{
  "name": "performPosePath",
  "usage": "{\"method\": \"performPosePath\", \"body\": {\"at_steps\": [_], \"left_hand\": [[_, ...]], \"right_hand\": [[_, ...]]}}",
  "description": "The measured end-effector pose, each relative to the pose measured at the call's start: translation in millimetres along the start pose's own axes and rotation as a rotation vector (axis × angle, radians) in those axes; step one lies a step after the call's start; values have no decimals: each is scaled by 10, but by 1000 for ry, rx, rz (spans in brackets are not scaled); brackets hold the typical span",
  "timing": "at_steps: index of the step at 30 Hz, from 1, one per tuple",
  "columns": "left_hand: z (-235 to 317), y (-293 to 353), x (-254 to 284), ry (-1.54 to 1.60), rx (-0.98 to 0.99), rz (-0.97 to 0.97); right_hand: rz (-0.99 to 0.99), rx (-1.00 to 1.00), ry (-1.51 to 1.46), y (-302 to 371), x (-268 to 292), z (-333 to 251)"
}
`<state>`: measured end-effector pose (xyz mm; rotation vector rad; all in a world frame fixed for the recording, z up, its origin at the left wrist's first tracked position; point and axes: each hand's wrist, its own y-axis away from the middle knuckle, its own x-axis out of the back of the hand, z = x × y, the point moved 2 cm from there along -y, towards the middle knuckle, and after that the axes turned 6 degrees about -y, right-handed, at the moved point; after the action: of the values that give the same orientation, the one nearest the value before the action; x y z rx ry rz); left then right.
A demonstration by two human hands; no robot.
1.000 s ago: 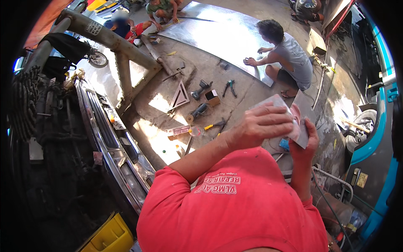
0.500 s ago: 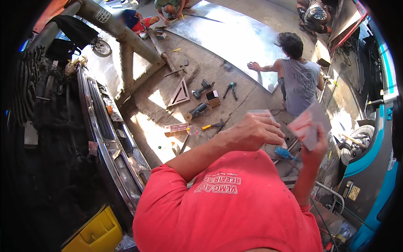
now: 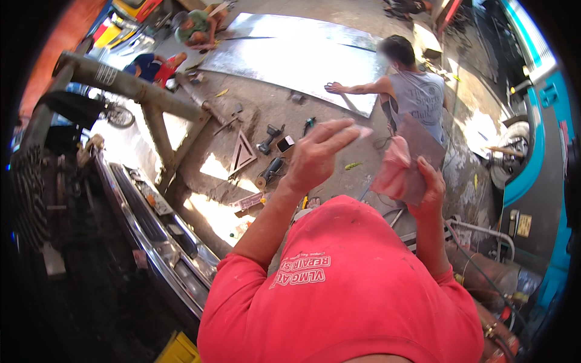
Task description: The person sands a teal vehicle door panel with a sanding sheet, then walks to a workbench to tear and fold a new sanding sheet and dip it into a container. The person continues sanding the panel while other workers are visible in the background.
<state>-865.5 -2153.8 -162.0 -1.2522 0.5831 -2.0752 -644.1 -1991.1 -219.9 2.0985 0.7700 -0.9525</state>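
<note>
My right hand (image 3: 431, 187) grips the edge of a thin grey putty board (image 3: 420, 140), which is tilted up. A thick smear of pink putty (image 3: 396, 169) covers its left part. To the left of the board, my left hand (image 3: 319, 151) is raised with its fingers pressed together. A small pale putty spreader (image 3: 363, 130) pokes out past the fingertips, mostly hidden by the hand and blurred. The spreader and the board are apart.
Ahead, a co-worker in a grey sleeveless shirt (image 3: 417, 100) rests a hand on a large shiny metal sheet (image 3: 290, 60). A drill (image 3: 269, 139), an angle grinder (image 3: 270, 172) and a triangular square (image 3: 243, 154) lie on the floor. A chrome bumper (image 3: 154, 224) stands left, a teal vehicle (image 3: 526, 169) right.
My left hand has moved up and left, away from the board. The board has shifted left and turned, showing more of its putty side. The whole view has also tilted.
</note>
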Motion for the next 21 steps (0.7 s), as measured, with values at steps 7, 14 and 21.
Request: {"method": "performPosePath", "body": {"at_steps": [7,14,21], "left_hand": [[463,-3,-161,64,-272,-191],[5,-9,211,144,-15,-115],[353,73,-66,231,-149,-73]], "right_hand": [[144,62,17,-165,-139,-97],[82,325,706,95,-176,-46],[111,329,664,-284,-85,-187]]}}
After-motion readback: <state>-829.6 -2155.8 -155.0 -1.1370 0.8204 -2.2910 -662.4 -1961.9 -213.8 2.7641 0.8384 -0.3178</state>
